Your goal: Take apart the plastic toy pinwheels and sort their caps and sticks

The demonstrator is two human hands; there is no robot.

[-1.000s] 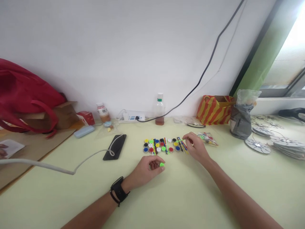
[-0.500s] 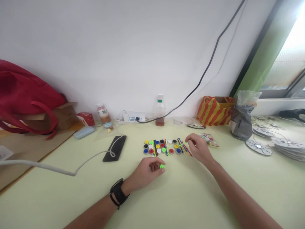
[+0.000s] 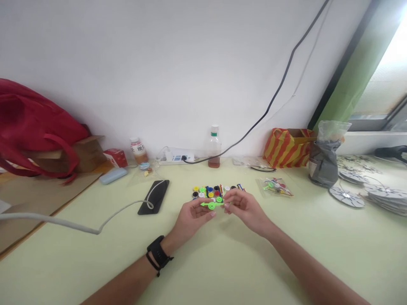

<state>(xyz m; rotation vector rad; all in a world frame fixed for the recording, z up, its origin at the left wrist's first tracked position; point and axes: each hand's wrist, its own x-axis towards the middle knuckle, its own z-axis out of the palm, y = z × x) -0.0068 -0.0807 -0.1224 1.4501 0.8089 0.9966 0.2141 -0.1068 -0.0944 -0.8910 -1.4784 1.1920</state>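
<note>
My left hand (image 3: 191, 218) is closed on a small bright green round disc (image 3: 211, 206), pinched between thumb and fingers. In my right hand (image 3: 244, 209), thumb and fingers pinch one end of a thin green plastic arrow (image 3: 205, 204). The arrow lies across the disc, its head toward the left; whether the two are joined I cannot tell. Just behind my hands are rows of coloured discs (image 3: 202, 195) in yellow, green, black, white, red and blue. Bundles of coloured arrows (image 3: 221, 191) lie between them. My right hand hides part of the rows.
A black phone (image 3: 154, 197) with a white cable lies left of the discs. Right of them rests a clear bag (image 3: 276, 187) of coloured pieces. A bottle (image 3: 214, 148) and a power strip (image 3: 179, 157) stand by the wall; grey slotted discs (image 3: 346, 197) are stacked far right.
My right hand has come left and nearer from the arrow bundle, bringing the green arrow to the disc. My left hand has risen slightly, still holding the green disc.
</note>
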